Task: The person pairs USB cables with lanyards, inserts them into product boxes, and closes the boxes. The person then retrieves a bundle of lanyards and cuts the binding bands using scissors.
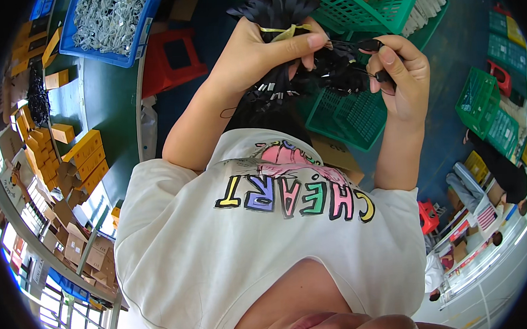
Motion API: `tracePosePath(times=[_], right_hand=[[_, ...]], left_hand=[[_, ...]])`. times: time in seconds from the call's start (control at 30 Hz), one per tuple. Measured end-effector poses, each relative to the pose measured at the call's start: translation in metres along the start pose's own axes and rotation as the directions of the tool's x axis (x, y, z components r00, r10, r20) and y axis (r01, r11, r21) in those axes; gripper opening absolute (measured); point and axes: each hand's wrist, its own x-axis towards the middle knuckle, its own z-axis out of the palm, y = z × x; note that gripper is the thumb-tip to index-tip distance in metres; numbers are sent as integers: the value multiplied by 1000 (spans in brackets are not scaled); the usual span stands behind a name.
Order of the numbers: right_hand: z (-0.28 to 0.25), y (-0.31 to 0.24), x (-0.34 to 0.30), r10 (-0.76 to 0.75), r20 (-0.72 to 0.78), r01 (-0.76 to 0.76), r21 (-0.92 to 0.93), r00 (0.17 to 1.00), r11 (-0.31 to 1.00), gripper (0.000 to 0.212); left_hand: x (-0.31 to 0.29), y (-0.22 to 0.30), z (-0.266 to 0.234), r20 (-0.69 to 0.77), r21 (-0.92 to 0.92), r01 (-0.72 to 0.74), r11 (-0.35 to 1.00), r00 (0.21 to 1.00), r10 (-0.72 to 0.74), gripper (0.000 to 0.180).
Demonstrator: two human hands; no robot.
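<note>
My left hand (266, 50) is closed round a bundle of black straps (274, 6), probably lanyards, gathered by a yellow tie (280, 31). Below that hand hang the strap ends, several with small silvery bits. The fingers of my right hand (407, 76) are bent round black end pieces (371, 45) on thin dark cords. These cords stretch across the gap from the bundle to my right hand. More black straps hang between both hands, over a green crate (348, 123).
Another green crate (360, 15) holds brown cartons beyond my hands. At the far left, a blue bin (128, 59) of pale coiled cables sits on a green table (117, 106) with yellow boxes (87, 151). A red stool (161, 64) stands beside it. People work at right.
</note>
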Motion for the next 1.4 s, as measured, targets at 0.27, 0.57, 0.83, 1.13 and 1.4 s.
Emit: tracePosePath(times=[0.27, 0.57, 0.83, 1.13, 1.4], right_hand=[[-9, -4, -3, -52, -27, 50, -78, 998, 996, 26], [-5, -1, -2, -44, -30, 42, -59, 999, 997, 25], [-8, -1, -3, 186, 295, -40, -440, 937, 897, 12], [-22, 27, 22, 175, 120, -149, -197, 977, 969, 15], [-12, 24, 29, 282, 231, -166, -421, 931, 892, 13]], left_hand=[[0, -3, 1, -31, -50, -33, 998, 999, 31, 21], [-2, 1, -5, -47, -61, 4, 998, 999, -7, 21], [6, -6, -34, -480, -330, -179, 927, 877, -2, 38], [-42, 6, -105, -440, -387, -430, 815, 864, 247, 24], [-51, 3, -94, -511, -192, -398, 897, 821, 255, 31]])
